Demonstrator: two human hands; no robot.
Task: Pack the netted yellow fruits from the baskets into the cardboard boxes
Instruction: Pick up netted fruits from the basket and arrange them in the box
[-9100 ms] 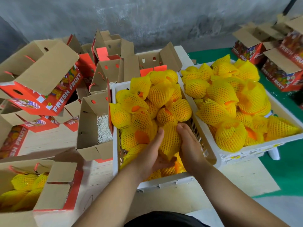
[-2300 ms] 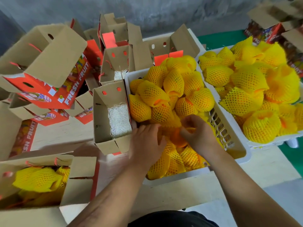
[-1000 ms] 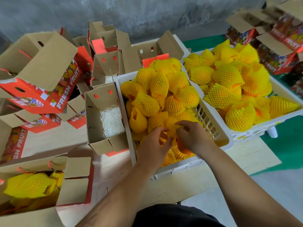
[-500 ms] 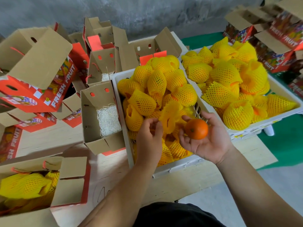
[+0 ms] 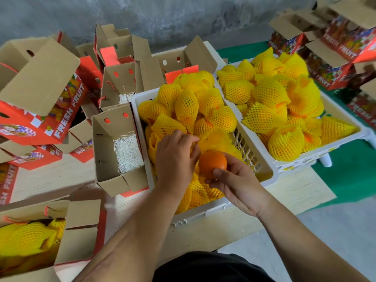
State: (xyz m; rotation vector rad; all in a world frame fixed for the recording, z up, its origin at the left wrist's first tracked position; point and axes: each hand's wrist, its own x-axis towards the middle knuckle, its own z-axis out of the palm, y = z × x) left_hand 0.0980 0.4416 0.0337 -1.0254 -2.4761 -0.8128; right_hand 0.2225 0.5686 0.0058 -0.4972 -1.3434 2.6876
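Observation:
Two white baskets hold fruits in yellow foam nets: the near basket point(image 5: 207, 214) in the middle and a second basket point(image 5: 345, 137) to its right. My right hand point(image 5: 234, 180) grips a bare orange fruit point(image 5: 212, 162) over the near basket. My left hand point(image 5: 176, 157) pinches a loose yellow net point(image 5: 218, 140) just beyond the orange. An open cardboard box point(image 5: 117, 151) with white shredded padding stands against the basket's left side. Another box point(image 5: 50, 241) at the lower left holds netted fruits.
Several open red and brown "FRESH FRUIT" boxes point(image 5: 40, 98) are piled at the back left, and more stand at the back right point(image 5: 335, 47). The baskets sit on a pale wooden table point(image 5: 295, 192). Green floor lies to the right, a grey wall behind.
My right hand has turned over and brought the bare orange closer to my left hand. My left hand has shifted right onto the loose net.

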